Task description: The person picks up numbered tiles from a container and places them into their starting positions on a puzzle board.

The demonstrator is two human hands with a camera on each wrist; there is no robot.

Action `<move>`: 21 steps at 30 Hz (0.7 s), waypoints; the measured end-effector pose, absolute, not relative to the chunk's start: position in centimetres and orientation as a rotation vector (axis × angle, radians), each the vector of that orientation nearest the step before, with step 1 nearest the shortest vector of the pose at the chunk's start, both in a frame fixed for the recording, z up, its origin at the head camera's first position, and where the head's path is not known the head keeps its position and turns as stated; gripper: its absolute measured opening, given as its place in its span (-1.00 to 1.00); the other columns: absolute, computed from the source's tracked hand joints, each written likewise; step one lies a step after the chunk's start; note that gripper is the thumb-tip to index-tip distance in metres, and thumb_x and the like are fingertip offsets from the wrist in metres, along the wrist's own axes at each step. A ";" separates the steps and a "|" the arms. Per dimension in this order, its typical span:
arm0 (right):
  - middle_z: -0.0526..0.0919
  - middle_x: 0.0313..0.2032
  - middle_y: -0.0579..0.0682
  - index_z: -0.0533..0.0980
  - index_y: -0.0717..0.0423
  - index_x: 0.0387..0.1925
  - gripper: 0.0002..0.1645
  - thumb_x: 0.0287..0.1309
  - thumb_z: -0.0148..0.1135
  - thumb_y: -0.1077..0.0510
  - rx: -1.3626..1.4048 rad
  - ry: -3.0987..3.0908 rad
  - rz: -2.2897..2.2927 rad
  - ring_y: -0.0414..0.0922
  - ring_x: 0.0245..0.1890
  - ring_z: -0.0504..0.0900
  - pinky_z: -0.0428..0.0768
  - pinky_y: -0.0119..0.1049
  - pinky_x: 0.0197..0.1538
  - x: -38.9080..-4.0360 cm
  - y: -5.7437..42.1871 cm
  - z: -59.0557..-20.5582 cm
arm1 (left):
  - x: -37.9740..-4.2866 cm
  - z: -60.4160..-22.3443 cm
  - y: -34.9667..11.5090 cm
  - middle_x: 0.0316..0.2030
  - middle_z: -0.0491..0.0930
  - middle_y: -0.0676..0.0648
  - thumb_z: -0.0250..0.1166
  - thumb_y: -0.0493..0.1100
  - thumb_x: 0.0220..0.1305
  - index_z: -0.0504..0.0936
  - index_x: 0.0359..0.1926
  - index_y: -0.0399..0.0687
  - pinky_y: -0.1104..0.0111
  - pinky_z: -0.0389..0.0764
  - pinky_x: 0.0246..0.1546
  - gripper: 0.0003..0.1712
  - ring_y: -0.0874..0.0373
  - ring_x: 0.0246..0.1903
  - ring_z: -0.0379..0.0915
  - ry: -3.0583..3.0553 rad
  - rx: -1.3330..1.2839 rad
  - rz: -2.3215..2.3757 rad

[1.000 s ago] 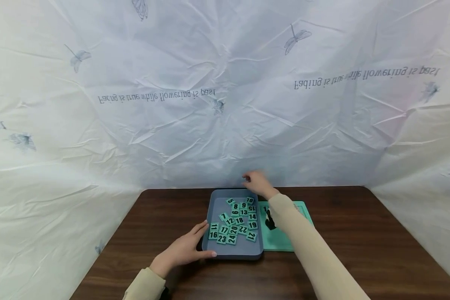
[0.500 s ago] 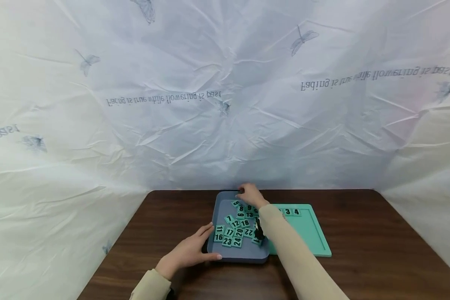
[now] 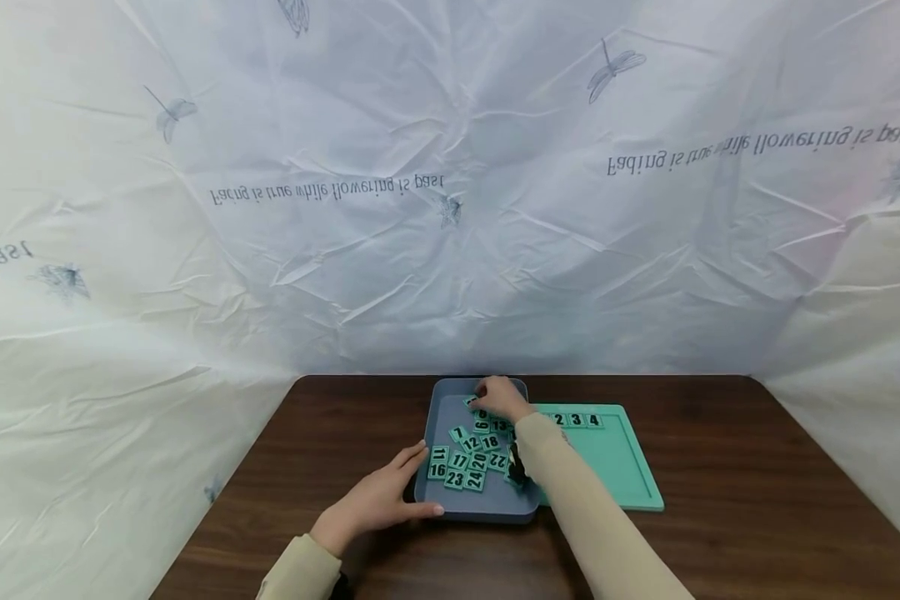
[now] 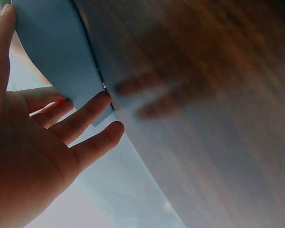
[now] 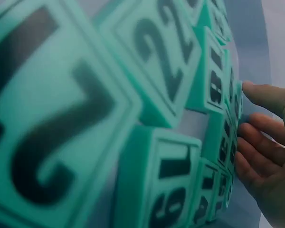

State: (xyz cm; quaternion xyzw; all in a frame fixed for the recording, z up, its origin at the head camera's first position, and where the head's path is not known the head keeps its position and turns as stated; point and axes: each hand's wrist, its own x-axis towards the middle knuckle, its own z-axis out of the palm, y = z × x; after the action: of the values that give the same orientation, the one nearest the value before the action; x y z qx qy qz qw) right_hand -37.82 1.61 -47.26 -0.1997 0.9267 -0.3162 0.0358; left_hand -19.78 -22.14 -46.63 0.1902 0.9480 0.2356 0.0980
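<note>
In the head view my right hand (image 3: pixel 501 398) reaches over the far end of a grey-blue tray (image 3: pixel 487 503) strewn with green number tiles. Its thumb and fingertips pinch the number 5 tile (image 3: pixel 468 402), which is partly covered. From the right wrist, that tile looks small and edge-on between thumb and fingers, beyond the 22 tile (image 5: pixel 159 52) and 19 tile (image 5: pixel 173 180). My left hand (image 3: pixel 371 500) rests spread at the tray's near left corner, thumb on the front rim. In the left wrist view its extended fingers (image 4: pixel 88 114) lie along the tray's outer wall (image 4: pixel 61 47).
Right of the tray, partly beneath my right sleeve, lies a green frame board (image 3: pixel 615 458) with tiles along its top row, 2, 3 and 4 (image 3: pixel 593 421) among them. Both stand on a dark wooden table (image 3: pixel 742 483). A white printed sheet (image 3: pixel 450 283) hangs behind.
My right hand has come down and toward me from beyond the tray's far edge to the 5 tile. The left hand has kept its place at the tray. The head view shifted slightly.
</note>
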 end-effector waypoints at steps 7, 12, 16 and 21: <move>0.64 0.10 0.23 0.60 0.33 0.12 -0.48 0.23 0.43 0.10 -0.647 2.807 -0.926 0.12 0.07 0.63 0.60 0.01 0.10 -37.2 0.8 -46.8 | -20.0 -46.5 -22.1 0.57 0.00 -0.06 0.26 0.50 0.19 0.09 0.59 -0.03 -0.07 0.51 0.14 0.18 -0.11 0.32 0.36 2.808 0.564 0.698; 0.65 0.09 0.24 0.59 0.33 0.13 -0.51 0.27 0.39 0.11 -0.690 2.780 -0.917 0.10 0.03 0.65 0.62 0.00 0.07 -37.0 0.1 -46.8 | -20.0 -46.5 -22.1 0.57 0.00 -0.07 0.26 0.50 0.19 0.09 0.59 -0.03 -0.07 0.52 0.13 0.17 -0.12 0.32 0.36 2.810 0.567 0.695; 0.66 0.04 0.22 0.62 0.29 0.10 -0.53 0.29 0.37 0.07 -0.750 2.749 -0.866 0.11 -0.02 0.66 0.62 0.00 0.04 -37.0 -0.2 -47.0 | -20.0 -46.5 -22.1 0.57 0.00 -0.07 0.26 0.48 0.21 0.10 0.59 -0.04 -0.07 0.52 0.12 0.15 -0.12 0.32 0.36 2.808 0.567 0.699; 0.58 0.16 0.22 0.59 0.26 0.16 -0.44 0.25 0.41 0.00 -0.808 2.750 -0.768 0.12 0.11 0.59 0.59 0.01 0.10 -36.9 -0.4 -47.2 | -19.8 -46.6 -22.2 0.57 0.00 -0.08 0.27 0.46 0.22 0.10 0.59 -0.04 -0.08 0.52 0.12 0.14 -0.13 0.31 0.37 2.808 0.563 0.697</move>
State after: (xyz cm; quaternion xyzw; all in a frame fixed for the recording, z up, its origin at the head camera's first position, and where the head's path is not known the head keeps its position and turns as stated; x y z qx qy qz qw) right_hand -36.88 -0.41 -47.19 -0.2712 0.9233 -0.2577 0.0870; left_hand -19.76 -22.17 -46.58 0.1901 0.9482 0.2355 0.0970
